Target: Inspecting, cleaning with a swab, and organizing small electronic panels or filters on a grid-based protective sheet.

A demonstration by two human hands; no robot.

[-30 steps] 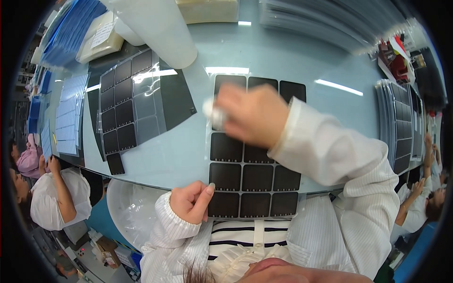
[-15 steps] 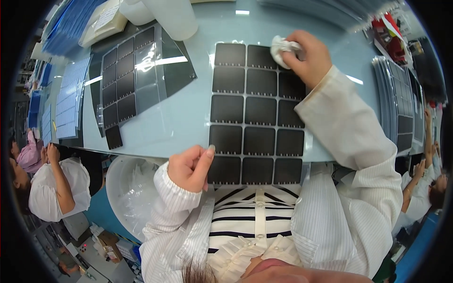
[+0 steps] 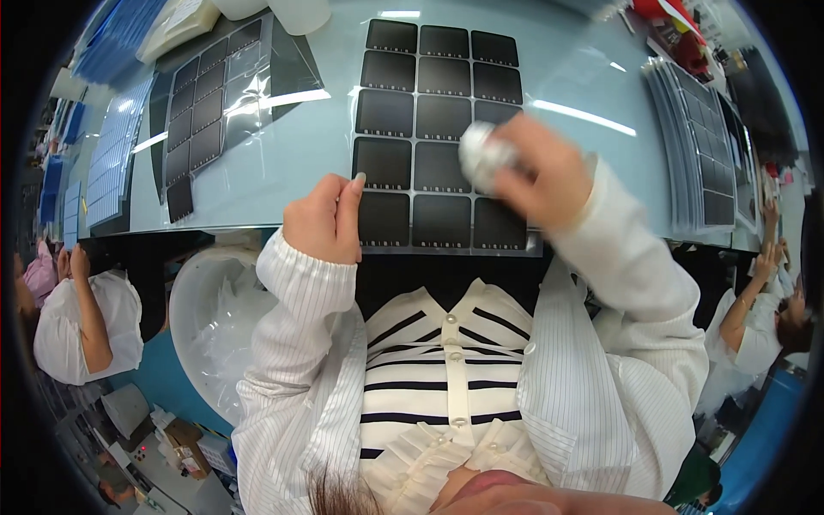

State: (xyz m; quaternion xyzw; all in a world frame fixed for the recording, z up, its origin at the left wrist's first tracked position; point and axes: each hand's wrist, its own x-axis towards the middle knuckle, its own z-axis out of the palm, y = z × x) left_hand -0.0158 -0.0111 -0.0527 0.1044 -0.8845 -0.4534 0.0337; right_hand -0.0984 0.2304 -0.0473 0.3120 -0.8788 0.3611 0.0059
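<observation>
My right hand (image 3: 541, 176) gripped a white cloth (image 3: 482, 156), pressing it on the sheet (image 3: 438, 94) of dark squares lying on the table (image 3: 592, 86) before me. My left hand (image 3: 324, 219), loosely curled and holding nothing, pinned the sheet's near left corner.

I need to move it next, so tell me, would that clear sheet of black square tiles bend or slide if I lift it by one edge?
The clear sheet of black square tiles looks thin and flat, so it would probably sag. The glossy pale-blue table suggests it slides easily; the left hand rests at its edge, perhaps to steady it.
</observation>
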